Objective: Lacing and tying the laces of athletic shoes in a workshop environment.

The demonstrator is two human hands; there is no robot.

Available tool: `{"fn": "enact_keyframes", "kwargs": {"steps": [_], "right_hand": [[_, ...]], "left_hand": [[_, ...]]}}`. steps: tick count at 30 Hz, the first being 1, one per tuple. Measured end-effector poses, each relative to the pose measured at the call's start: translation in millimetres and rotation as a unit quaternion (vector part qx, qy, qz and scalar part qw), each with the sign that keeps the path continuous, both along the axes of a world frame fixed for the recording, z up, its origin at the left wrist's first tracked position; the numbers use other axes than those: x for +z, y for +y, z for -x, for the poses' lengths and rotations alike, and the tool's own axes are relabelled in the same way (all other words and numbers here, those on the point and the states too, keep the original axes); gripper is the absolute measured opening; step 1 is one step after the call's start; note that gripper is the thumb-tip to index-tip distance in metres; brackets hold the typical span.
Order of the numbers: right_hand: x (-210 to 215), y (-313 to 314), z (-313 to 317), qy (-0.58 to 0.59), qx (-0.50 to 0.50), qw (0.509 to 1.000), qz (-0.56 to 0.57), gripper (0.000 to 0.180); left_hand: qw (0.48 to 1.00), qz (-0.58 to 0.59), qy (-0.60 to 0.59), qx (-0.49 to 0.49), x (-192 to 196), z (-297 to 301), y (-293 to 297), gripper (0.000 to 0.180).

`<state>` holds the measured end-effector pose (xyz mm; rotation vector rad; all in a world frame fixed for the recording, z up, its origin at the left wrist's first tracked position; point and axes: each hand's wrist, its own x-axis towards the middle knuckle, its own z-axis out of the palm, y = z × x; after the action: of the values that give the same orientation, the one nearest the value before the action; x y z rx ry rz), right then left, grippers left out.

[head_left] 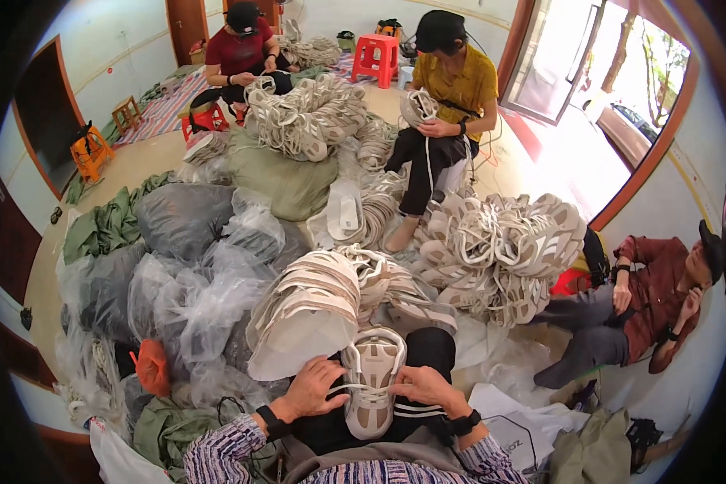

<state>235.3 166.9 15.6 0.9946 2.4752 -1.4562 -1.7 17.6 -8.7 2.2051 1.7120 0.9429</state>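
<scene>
A beige and tan shoe upper (371, 419) lies lengthwise on my lap, between my two hands. White shoelace (371, 391) crosses its front and runs out to both sides. On the left, my left hand (313, 389) pinches one length of the lace beside the upper. My right hand (424, 385) is closed at the opposite edge, its fingertips on the lace there. Just beyond my left hand stands a tall stack of pale, flat shoe pieces (306, 298). More laced uppers (395, 282) lie behind the one on my lap.
Heaped shoe uppers (508, 242) rise ahead on the right. Bagged bundles in clear plastic (194, 298) fill the left. A person in a yellow shirt (460, 89) and one in a red shirt (238, 52) handle uppers; another person (653, 298) sits at the right. A red stool (375, 58) stands behind.
</scene>
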Motion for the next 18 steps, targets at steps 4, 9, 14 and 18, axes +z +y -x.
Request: {"fn": "enact_keyframes", "kwargs": {"steps": [4,9,14,18], "right_hand": [[-1.2,5.2,5.6,-0.013,0.032,0.998,0.058,0.031],[-12.5,1.6,11.2,0.023,0.087,0.996,-0.028,0.036],[-7.4,-6.1,9.2,0.02,0.089,0.996,-0.009,0.041],[-8.5,-9.9,5.4,0.04,0.078,0.996,0.005,0.043]], "left_hand": [[0.999,0.005,0.04,0.003,4.9,-5.0,5.8,0.058],[0.995,0.002,0.099,-0.034,2.6,12.4,22.0,0.056],[0.986,0.012,0.102,-0.133,12.7,32.7,37.6,0.055],[0.963,0.067,0.092,-0.244,22.8,51.8,51.8,0.062]]}}
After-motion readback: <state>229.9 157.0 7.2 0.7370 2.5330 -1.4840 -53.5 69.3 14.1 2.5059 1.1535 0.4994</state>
